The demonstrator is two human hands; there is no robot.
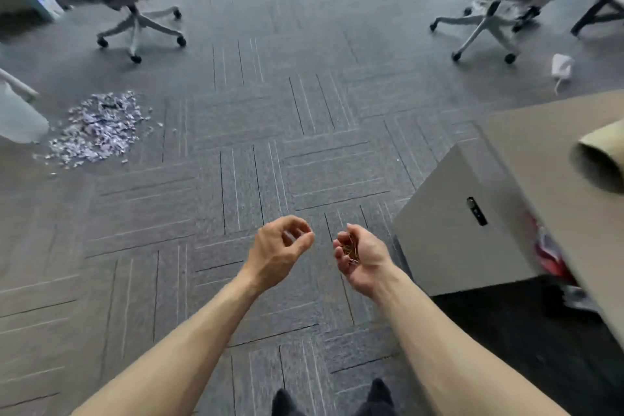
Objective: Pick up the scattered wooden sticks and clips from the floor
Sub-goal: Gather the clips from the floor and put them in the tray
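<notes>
Both forearms [189, 341] reach out bare from the bottom edge, and between them I catch the dark toes of my shoes [381, 392] on the carpet [304, 132]. Right hand [359, 258] is turned palm up and cupped, fingers curled in around a small bundle of thin wooden sticks [349, 248] lying across the palm; whether any clips are mixed in with them is too fine to make out. Left hand [280, 246] hovers just beside it, apart from it, back of the hand toward me, fingers curled and thumb tip meeting the forefinger tip in a loop, and I cannot tell if anything is pinched there. Both hands are up in the air, well above the grey patterned carpet tiles. Off to my right stands a grey cabinet [456, 230] with a small dark lock on its face, tucked under the edge of a desk top [540, 145], and a cardboard tube [597, 159] lies on that desk. Far left, a heap of shredded paper [98, 128] spreads over the carpet. Ahead, one office chair [135, 10] at upper left, another chair [499, 3] at upper right, and a crumpled white scrap [562, 66] on the carpet near the second one.
</notes>
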